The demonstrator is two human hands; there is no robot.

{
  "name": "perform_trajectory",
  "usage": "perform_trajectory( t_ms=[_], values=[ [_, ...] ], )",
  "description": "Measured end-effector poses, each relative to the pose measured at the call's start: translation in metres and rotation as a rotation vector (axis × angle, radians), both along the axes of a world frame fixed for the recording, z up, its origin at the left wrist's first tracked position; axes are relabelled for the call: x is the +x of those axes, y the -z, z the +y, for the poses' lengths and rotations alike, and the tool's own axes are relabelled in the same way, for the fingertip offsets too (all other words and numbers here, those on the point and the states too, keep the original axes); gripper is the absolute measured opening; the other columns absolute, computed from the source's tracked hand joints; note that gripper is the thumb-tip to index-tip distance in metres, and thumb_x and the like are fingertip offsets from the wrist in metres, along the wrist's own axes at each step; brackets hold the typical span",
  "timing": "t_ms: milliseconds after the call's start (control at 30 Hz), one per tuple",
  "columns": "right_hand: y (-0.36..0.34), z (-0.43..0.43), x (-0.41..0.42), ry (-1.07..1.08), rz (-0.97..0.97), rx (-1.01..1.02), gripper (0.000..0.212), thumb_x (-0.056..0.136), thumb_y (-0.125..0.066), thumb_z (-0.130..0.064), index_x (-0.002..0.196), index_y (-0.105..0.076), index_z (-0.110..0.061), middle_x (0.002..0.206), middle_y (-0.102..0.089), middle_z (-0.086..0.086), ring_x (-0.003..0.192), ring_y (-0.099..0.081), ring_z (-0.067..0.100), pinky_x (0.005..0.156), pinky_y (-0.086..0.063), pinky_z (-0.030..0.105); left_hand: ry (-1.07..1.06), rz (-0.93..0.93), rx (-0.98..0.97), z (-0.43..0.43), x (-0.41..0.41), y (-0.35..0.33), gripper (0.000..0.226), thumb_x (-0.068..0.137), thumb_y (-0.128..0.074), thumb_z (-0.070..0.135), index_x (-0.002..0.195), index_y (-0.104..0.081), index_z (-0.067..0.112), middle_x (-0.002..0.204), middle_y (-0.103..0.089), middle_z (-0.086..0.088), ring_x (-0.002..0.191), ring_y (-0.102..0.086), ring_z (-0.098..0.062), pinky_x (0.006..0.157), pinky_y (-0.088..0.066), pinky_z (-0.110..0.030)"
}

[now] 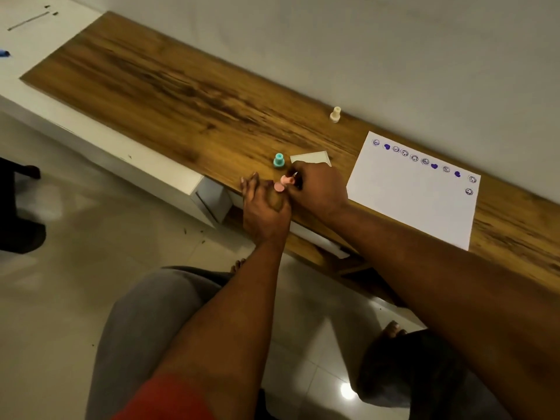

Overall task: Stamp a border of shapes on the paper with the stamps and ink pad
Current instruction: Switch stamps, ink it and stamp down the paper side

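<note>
A white paper (409,204) lies on the wooden top (181,95) at the right. Purple faces and hearts are printed along its far edge, and two more run down its right edge. My right hand (318,189) is left of the paper, shut on a pink stamp (285,179) tilted on its side. The stamp's round end touches my left hand (263,210), which lies at the front edge with fingers stretched. A white ink pad (309,157) is partly hidden behind my right hand. A teal stamp (278,160) stands beside the pad. A cream stamp (335,114) stands near the wall.
The wooden top runs along a pale wall (394,56) and sits on a white cabinet (100,144). A blue object (4,53) lies on the white surface at far left. Below are a tiled floor (60,298), my grey-clad knee and bare feet.
</note>
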State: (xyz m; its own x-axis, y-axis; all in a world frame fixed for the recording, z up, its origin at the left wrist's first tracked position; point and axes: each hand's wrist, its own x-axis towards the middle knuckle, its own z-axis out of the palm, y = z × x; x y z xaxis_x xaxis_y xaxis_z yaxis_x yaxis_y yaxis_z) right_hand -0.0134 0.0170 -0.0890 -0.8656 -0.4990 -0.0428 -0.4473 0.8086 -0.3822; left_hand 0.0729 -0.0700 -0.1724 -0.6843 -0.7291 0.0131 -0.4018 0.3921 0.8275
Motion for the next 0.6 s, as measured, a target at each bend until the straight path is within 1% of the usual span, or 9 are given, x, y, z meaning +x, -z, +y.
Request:
perform_trajectory(
  t_ms=[100, 167, 233, 333, 433, 500, 600],
  values=[
    [0.004, -0.008, 0.004, -0.042, 0.043, 0.018, 0.032, 0.094, -0.063, -0.052, 0.121, -0.067, -0.034, 0.106, -0.074, -0.004, 0.096, -0.068, 0.016, 0.081, -0.057, 0.034, -0.008, 0.011, 0.004, -0.003, 0.002, 0.0, 0.044, 0.094, -0.067, 0.048, 0.129, -0.071, 0.022, 0.163, -0.047, 0.003, 0.161, -0.023, -0.022, 0.122, -0.029, -0.041],
    [0.006, -0.012, 0.006, -0.063, 0.066, 0.05, 0.03, 0.095, -0.062, -0.051, 0.119, -0.067, -0.035, 0.104, -0.074, -0.002, 0.094, -0.069, 0.018, 0.071, -0.051, 0.03, -0.009, 0.024, 0.004, -0.003, 0.002, 0.0, 0.047, 0.093, -0.061, 0.05, 0.129, -0.072, 0.022, 0.163, -0.048, 0.003, 0.161, -0.023, -0.022, 0.121, -0.027, -0.039],
    [0.008, -0.014, 0.007, -0.081, 0.104, 0.087, 0.029, 0.096, -0.062, -0.05, 0.119, -0.067, -0.033, 0.104, -0.074, 0.0, 0.093, -0.069, 0.02, 0.066, -0.045, 0.029, -0.009, 0.029, -0.005, -0.003, 0.001, 0.002, 0.046, 0.093, -0.06, 0.05, 0.129, -0.072, 0.022, 0.163, -0.048, 0.003, 0.161, -0.024, -0.023, 0.122, -0.029, -0.041],
    [0.007, -0.013, 0.006, -0.084, 0.126, 0.11, 0.027, 0.097, -0.061, -0.046, 0.118, -0.068, -0.031, 0.104, -0.073, 0.002, 0.094, -0.068, 0.021, 0.066, -0.041, 0.029, -0.015, 0.013, -0.023, -0.001, -0.001, 0.004, 0.045, 0.095, -0.058, 0.051, 0.128, -0.073, 0.024, 0.163, -0.047, 0.004, 0.161, -0.022, -0.023, 0.122, -0.029, -0.041],
    [0.003, -0.015, 0.002, -0.106, 0.129, 0.17, 0.027, 0.099, -0.056, -0.044, 0.114, -0.07, -0.027, 0.099, -0.072, 0.003, 0.089, -0.067, 0.021, 0.066, -0.045, 0.031, -0.033, 0.012, -0.033, 0.003, -0.004, 0.004, 0.039, 0.099, -0.058, 0.05, 0.124, -0.074, 0.026, 0.164, -0.046, 0.005, 0.162, -0.021, -0.023, 0.12, -0.028, -0.039],
    [-0.001, -0.02, -0.001, -0.131, 0.136, 0.225, 0.027, 0.099, -0.055, -0.042, 0.111, -0.071, -0.024, 0.096, -0.072, 0.004, 0.087, -0.067, 0.023, 0.069, -0.049, 0.034, -0.05, 0.014, -0.035, 0.004, -0.006, 0.004, 0.035, 0.101, -0.058, 0.05, 0.12, -0.075, 0.026, 0.164, -0.046, 0.005, 0.162, -0.02, -0.023, 0.119, -0.028, -0.038],
    [-0.005, -0.028, -0.004, -0.184, 0.16, 0.319, 0.026, 0.099, -0.056, -0.037, 0.107, -0.071, -0.018, 0.097, -0.071, 0.007, 0.086, -0.067, 0.025, 0.069, -0.049, 0.035, -0.064, 0.009, -0.027, 0.005, -0.008, 0.005, 0.033, 0.101, -0.062, 0.049, 0.12, -0.075, 0.025, 0.165, -0.045, 0.007, 0.162, -0.018, -0.021, 0.122, -0.031, -0.042]
  ],
)
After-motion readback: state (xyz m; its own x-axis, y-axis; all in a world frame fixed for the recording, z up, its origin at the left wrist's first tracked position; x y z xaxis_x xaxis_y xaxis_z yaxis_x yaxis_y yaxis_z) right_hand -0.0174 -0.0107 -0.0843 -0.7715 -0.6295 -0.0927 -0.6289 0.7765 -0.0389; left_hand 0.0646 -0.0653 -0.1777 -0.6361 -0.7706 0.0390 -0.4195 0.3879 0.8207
